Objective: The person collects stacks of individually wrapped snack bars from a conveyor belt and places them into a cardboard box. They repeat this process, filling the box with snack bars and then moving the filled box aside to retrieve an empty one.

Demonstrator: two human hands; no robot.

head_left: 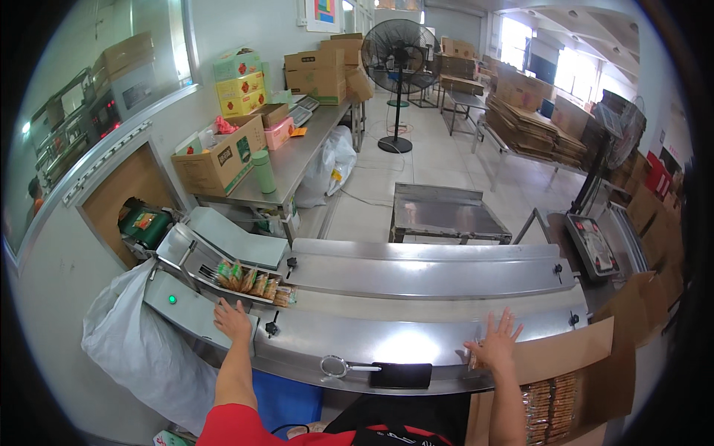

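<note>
My left hand (pixel 233 320) is spread over the pale grey machine cover, beside a metal chute (pixel 189 273). Several clear-wrapped snack packets (pixel 245 279) lean in a row in the chute, some with green printing. One more packet (pixel 285 296) lies at the chute's mouth, on the pale conveyor belt (pixel 401 305). On the right, my right hand (pixel 498 341) has its fingers spread above the steel front ledge (pixel 368 337). A wrapped packet (pixel 476 355) shows by its thumb, partly hidden; whether they touch is unclear. An open cardboard box (pixel 605 384) beside my right forearm holds rows of packets (pixel 549 410).
A magnifying glass (pixel 334 366) and a black phone (pixel 400 376) lie on the front ledge. One packet (pixel 145 221) rides the green belt (pixel 131 231) at the wall opening. A white sack (pixel 139 340) hangs at left. Beyond the conveyor stands a low metal table (pixel 440 212).
</note>
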